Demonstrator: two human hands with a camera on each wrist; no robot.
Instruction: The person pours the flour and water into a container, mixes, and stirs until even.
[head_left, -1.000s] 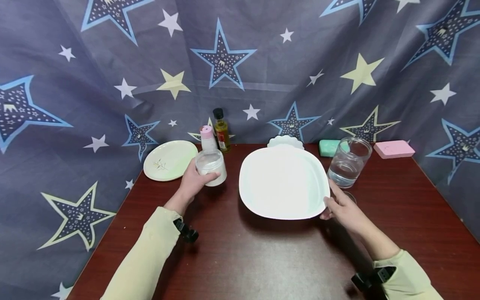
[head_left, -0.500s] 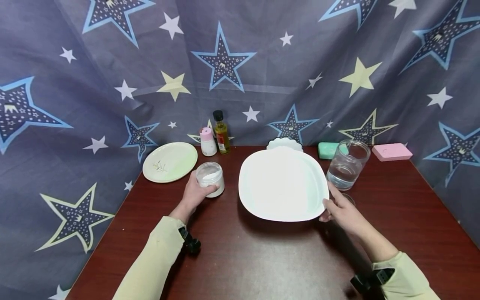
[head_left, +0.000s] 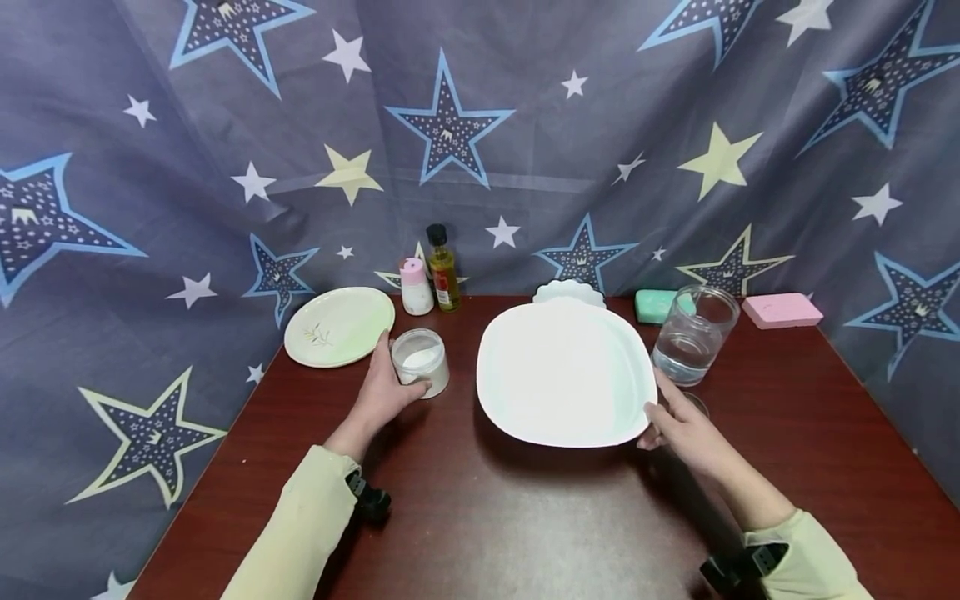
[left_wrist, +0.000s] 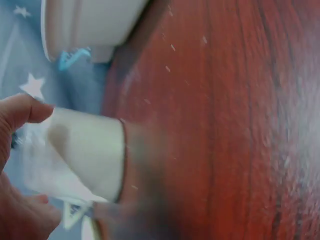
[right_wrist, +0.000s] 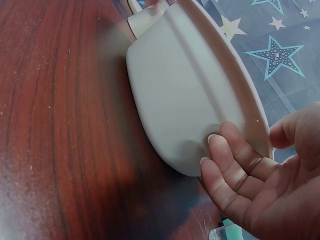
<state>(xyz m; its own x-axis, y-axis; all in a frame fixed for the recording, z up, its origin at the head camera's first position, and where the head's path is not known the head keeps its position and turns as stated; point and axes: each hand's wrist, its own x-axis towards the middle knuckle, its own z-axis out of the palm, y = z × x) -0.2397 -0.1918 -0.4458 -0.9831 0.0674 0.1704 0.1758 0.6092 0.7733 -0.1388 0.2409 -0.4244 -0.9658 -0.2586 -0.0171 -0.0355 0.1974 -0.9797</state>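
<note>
My left hand [head_left: 382,387] is around the near left side of a clear jar [head_left: 429,367] with white contents, its thumb close at the front. The index finger stretches along the jar's left side. In the left wrist view the jar [left_wrist: 92,150] stands on the table, thumb and fingers at its upper part. My right hand [head_left: 686,425] grips the right rim of a large white oval dish [head_left: 562,375]. From the right wrist view, the fingers [right_wrist: 235,165] curl under the dish [right_wrist: 170,90] and the thumb lies at its rim.
Behind stand a pale oval plate [head_left: 337,325], a pink-capped shaker [head_left: 416,287] and an oil bottle [head_left: 444,271]. A scalloped white piece [head_left: 570,291] shows behind the dish. Green [head_left: 652,306] and pink blocks [head_left: 782,310] flank a glass of water [head_left: 690,342] at right.
The jar has come down onto the table, a little nearer to me. My left fingers have loosened and straightened around it. The right hand and the dish stay in nearly the same place.
</note>
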